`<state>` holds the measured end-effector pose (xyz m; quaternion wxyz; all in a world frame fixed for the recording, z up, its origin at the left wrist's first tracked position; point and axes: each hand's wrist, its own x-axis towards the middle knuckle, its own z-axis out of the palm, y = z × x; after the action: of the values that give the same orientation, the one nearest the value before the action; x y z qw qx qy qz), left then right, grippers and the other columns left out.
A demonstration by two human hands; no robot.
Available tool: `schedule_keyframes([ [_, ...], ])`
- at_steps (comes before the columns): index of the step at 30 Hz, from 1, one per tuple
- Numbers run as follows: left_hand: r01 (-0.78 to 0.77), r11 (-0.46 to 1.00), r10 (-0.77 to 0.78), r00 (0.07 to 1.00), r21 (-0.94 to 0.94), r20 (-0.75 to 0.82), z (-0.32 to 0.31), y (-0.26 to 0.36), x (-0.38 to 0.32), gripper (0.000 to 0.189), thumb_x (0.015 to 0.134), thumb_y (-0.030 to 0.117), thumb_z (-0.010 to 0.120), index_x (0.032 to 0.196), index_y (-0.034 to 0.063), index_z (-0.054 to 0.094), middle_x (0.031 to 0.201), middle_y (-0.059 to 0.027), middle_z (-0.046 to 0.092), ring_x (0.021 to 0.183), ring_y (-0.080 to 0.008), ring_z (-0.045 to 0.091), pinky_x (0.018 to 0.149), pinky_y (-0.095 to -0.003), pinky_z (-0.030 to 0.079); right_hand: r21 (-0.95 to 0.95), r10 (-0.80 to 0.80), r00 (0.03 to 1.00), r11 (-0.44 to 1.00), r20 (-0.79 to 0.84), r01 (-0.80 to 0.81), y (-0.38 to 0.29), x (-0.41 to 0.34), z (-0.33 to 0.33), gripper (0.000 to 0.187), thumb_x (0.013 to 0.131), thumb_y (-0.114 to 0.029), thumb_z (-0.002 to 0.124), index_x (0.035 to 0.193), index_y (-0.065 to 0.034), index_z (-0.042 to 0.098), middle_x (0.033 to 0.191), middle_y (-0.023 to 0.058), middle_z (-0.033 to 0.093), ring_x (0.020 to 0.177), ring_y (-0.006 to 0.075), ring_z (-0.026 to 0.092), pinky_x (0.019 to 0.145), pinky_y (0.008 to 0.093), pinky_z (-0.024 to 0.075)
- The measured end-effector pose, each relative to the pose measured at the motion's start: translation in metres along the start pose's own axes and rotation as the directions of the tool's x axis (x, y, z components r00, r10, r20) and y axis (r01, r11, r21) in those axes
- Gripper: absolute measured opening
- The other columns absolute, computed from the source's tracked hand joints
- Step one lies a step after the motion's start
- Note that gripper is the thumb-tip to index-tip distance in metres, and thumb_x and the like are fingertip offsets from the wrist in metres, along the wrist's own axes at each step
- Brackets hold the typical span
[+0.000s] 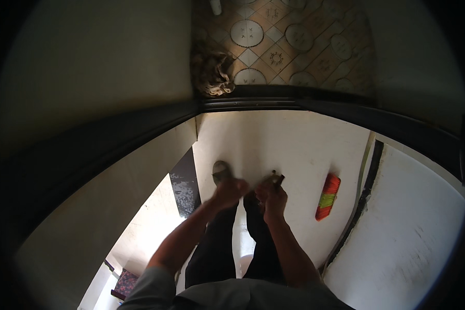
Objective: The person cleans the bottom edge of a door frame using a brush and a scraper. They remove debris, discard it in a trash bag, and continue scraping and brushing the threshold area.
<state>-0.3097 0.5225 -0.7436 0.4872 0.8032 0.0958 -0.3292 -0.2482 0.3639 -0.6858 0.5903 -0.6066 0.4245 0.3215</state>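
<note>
My left hand (230, 192) is curled in front of my legs and blurred; whether anything lies within its fingers is hidden. Close to its right, my right hand (274, 199) grips a small dark object (280, 180), whose end sticks out above the fingers. The kind of object is too blurred to tell. Below the hands are my dark trousers (213, 248) and a shoe (221, 171) on the pale floor (255, 135). Off to the right of my right hand, a broom head (328, 197) with red and yellow-green bristles lies apart from both hands.
A dark sill (252, 104) crosses ahead of my feet. Beyond it, a crumpled cloth (217, 79) lies against the left wall on patterned tiles (275, 58). A pale panel with a dark edge (403, 228) stands at right. Lower left is a red-and-dark patterned item (125, 282).
</note>
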Motion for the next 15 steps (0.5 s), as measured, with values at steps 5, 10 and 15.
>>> schedule_keyframes([
  [5, 0.376, 0.926, -0.324, 0.807, 0.007, -0.495, -0.048, -0.109, 0.16, 0.028, 0.089, 0.032, 0.055, 0.099, 0.0089, 0.066, 0.088, -0.0179, 0.069, 0.086, -0.0372, 0.066, 0.078, -0.0502, 0.051, 0.059, 0.17, 0.985, 0.984, 0.013, -0.17, 0.032, 0.023, -0.024, 0.021, 0.098, -0.02, 0.053, 0.094, -0.0002, 0.058, 0.079, 0.0122, 0.066, 0.062, 0.0173, 0.062, 0.055, 0.0283, 0.0494],
  [10, 0.528, 0.849, -0.252, 0.438, 0.02, -0.863, -0.122, -0.162, 0.275, 0.072, 0.075, 0.045, 0.075, 0.122, -0.0002, 0.045, 0.102, -0.0262, 0.066, 0.098, -0.0421, 0.063, 0.085, -0.0506, 0.05, 0.134, 0.304, 0.94, 0.936, 0.157, -0.325, 0.037, 0.024, -0.03, 0.019, 0.1, -0.016, 0.048, 0.099, 0.001, 0.056, 0.082, 0.0158, 0.067, 0.064, 0.0192, 0.064, 0.06, 0.0295, 0.0502],
  [15, 0.618, 0.778, -0.515, 0.521, -0.115, -0.681, -0.144, -0.193, 0.336, 0.099, 0.065, 0.062, 0.077, 0.138, 0.0024, 0.046, 0.121, -0.0208, 0.064, 0.114, -0.0347, 0.061, 0.094, -0.0428, 0.049, 0.122, 0.238, 0.956, 0.958, 0.171, -0.261, 0.015, 0.031, -0.035, 0.021, 0.101, -0.018, 0.048, 0.099, 0.0013, 0.056, 0.082, 0.0164, 0.068, 0.066, 0.0183, 0.064, 0.059, 0.0275, 0.0471],
])
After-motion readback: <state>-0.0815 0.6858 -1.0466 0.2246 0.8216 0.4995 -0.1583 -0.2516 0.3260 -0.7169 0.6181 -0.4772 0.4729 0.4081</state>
